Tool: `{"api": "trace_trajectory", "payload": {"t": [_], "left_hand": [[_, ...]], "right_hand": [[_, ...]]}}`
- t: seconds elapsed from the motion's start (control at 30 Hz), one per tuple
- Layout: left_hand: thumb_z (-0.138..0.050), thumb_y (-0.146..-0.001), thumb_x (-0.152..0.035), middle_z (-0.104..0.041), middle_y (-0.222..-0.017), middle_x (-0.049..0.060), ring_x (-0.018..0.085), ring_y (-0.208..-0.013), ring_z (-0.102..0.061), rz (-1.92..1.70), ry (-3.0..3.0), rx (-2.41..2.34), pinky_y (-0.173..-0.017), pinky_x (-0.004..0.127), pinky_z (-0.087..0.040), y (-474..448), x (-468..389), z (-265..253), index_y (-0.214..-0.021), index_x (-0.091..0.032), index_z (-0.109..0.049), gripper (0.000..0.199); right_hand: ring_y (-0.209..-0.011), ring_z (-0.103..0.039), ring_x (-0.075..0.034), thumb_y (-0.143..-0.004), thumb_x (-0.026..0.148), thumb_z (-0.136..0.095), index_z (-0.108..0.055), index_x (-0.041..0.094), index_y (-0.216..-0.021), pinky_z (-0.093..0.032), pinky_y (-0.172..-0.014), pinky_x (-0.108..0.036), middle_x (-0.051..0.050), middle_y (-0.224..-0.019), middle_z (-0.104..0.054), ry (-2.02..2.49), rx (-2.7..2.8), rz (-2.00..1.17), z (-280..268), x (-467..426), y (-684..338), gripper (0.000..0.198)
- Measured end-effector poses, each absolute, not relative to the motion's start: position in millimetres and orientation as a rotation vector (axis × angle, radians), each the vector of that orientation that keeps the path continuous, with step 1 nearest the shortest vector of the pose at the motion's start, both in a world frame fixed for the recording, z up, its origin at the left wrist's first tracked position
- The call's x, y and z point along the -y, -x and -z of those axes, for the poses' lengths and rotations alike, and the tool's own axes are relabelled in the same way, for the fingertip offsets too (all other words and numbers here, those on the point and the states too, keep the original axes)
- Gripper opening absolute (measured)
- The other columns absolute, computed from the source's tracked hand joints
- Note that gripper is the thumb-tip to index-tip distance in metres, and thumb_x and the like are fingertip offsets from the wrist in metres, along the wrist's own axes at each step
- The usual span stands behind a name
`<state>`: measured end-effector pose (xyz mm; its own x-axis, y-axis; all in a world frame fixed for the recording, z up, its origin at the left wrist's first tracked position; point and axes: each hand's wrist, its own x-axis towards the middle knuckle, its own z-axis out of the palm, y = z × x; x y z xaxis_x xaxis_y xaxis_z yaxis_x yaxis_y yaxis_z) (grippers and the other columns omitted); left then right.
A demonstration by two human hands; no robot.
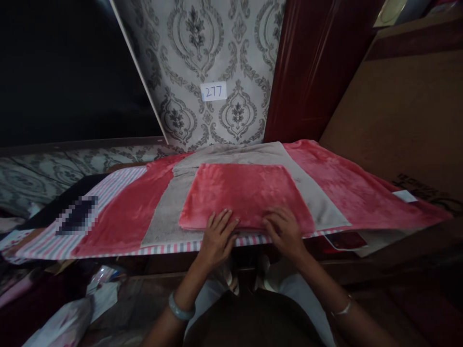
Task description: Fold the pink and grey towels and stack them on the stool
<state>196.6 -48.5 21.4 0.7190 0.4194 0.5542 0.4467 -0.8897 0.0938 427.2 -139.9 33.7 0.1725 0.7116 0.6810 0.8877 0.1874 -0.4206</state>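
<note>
A folded pink plush cloth (249, 190) lies flat on a larger grey-and-pink plush spread (162, 212). My left hand (219, 236) rests on the near edge of the folded cloth, left of its middle. Its fingers are apart and lie on top, with the thumb close to the front edge. On the right part of the same edge is my right hand (285, 229), its fingers slightly bent over the cloth and its thumb pointing inward. Neither hand visibly grips a fold.
Under the spread lies a striped cloth (119, 182) on the table. A dark screen (72, 72) stands at back left, a large cardboard box (405, 111) at right. A paper marked 277 (214, 91) hangs on the wall. Bags (68, 318) lie below left.
</note>
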Motion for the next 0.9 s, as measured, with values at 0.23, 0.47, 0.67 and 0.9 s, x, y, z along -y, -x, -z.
{"api": "trace_trajectory", "payload": {"t": [0.23, 0.47, 0.67, 0.9], "left_hand": [[-0.046, -0.099, -0.042, -0.041, -0.159, 0.014, 0.036, -0.150, -0.032, 0.698, 2.689, 1.255, -0.121, 0.065, -0.017, -192.9, 12.1, -57.6, -0.150, -0.020, -0.049, 0.055], [-0.045, -0.098, -0.045, -0.035, -0.163, 0.011, 0.040, -0.152, -0.023, 0.488, 2.668, 1.418, -0.118, 0.068, -0.022, -192.0, 7.9, -38.3, -0.153, -0.024, -0.045, 0.059], [-0.047, -0.095, -0.045, -0.040, -0.160, 0.017, 0.036, -0.150, -0.032, 0.728, 2.776, 1.446, -0.120, 0.057, -0.028, -171.3, -10.6, -44.7, -0.143, -0.018, -0.057, 0.056], [-0.064, -0.081, -0.050, -0.065, -0.136, 0.015, 0.034, -0.130, -0.057, 1.471, 2.741, 2.162, -0.115, 0.049, -0.040, -129.2, -46.0, -53.2, -0.127, -0.017, -0.065, 0.057]], "right_hand": [[-0.145, -0.036, -0.034, -0.101, 0.043, -0.036, -0.050, 0.022, -0.149, -0.032, -0.113, -0.060, -0.012, -0.154, -0.049, 2.160, 1.647, 0.427, -27.0, 133.8, -471.5, 0.054], [-0.148, -0.031, -0.034, -0.101, 0.040, -0.038, -0.049, 0.024, -0.151, -0.031, -0.113, -0.059, -0.010, -0.159, -0.042, 2.223, 1.641, 0.447, -3.6, 146.2, -462.1, 0.053], [-0.147, -0.036, -0.030, -0.101, 0.047, -0.037, -0.055, 0.020, -0.145, -0.033, -0.116, -0.055, -0.012, -0.156, -0.046, 1.998, 1.531, 0.295, 3.8, 142.2, -484.8, 0.055], [-0.129, -0.058, -0.028, -0.098, 0.054, -0.037, -0.054, 0.020, -0.146, -0.048, -0.107, -0.049, -0.013, -0.140, -0.062, 1.766, 0.988, -0.199, 13.2, 150.0, -538.6, 0.061]]}}
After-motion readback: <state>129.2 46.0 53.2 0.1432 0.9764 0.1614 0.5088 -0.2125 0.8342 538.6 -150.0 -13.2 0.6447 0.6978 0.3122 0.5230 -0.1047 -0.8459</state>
